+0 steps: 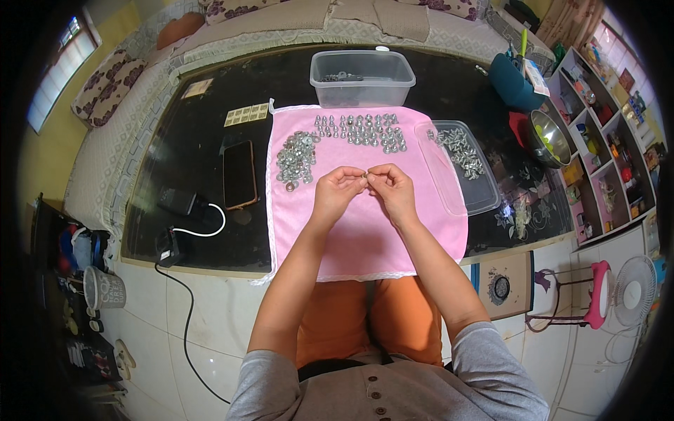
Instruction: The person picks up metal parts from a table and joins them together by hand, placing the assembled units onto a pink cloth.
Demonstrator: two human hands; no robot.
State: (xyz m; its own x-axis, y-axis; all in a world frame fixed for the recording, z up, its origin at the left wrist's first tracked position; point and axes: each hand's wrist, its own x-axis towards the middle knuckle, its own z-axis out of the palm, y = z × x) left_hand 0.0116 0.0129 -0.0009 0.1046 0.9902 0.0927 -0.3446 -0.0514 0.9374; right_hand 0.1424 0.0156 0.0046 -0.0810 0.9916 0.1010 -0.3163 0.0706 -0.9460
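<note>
My left hand (340, 188) and my right hand (391, 188) meet over the pink cloth (358, 245), their fingertips pinched together on one small metal piece (365, 175). The fingers mostly cover it, so its exact kind is unclear. Just beyond and left of my hands lies a loose pile of silvery round washers (296, 158). Farther back, rows of small metal screws (358, 130) stand upright on wide round bases. To the right, a shallow clear plastic tray (484, 203) holds a heap of loose silvery screws (463, 152). Its left side overlaps the cloth.
A clear plastic tub (361, 91) with dark pieces inside stands behind the cloth on the dark tabletop (246, 77). A phone (241, 175), a blister strip (246, 114) and a white cable (223, 223) lie left. A steel bowl (550, 139) and blue container (511, 81) stand right.
</note>
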